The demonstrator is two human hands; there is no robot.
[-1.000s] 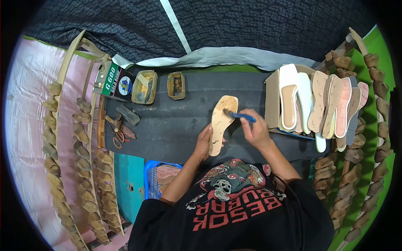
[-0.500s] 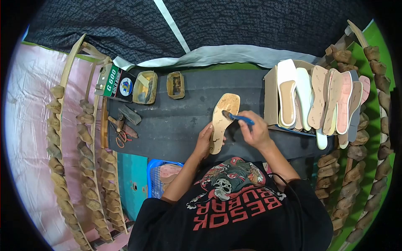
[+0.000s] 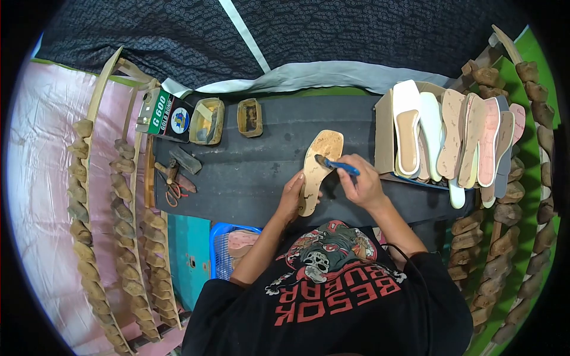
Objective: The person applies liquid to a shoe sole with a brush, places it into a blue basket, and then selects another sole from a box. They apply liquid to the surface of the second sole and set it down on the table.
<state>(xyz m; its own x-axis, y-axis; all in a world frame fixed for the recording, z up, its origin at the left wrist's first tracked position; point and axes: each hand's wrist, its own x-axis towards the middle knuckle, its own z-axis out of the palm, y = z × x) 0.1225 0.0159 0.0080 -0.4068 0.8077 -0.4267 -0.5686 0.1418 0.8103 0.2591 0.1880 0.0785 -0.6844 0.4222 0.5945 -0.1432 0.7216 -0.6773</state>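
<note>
A tan insole is held above the dark tabletop, its wide end pointing away from me. My left hand is closed on its left edge near the narrow end, with fingertips showing at the far edge. In my right hand is a brush with a blue handle, gripped between thumb and fingers. The brush's bristles touch the insole's upper face around the middle. A wet-looking, darker patch covers part of the wide end.
A cardboard box at right holds several insoles. At back left stand a glue can and two tubs. A hammer and pliers lie at left. Racks of shoe lasts flank the table.
The brush has barely shifted on the insole, and both hands keep their grips. The whole view has moved very slightly.
</note>
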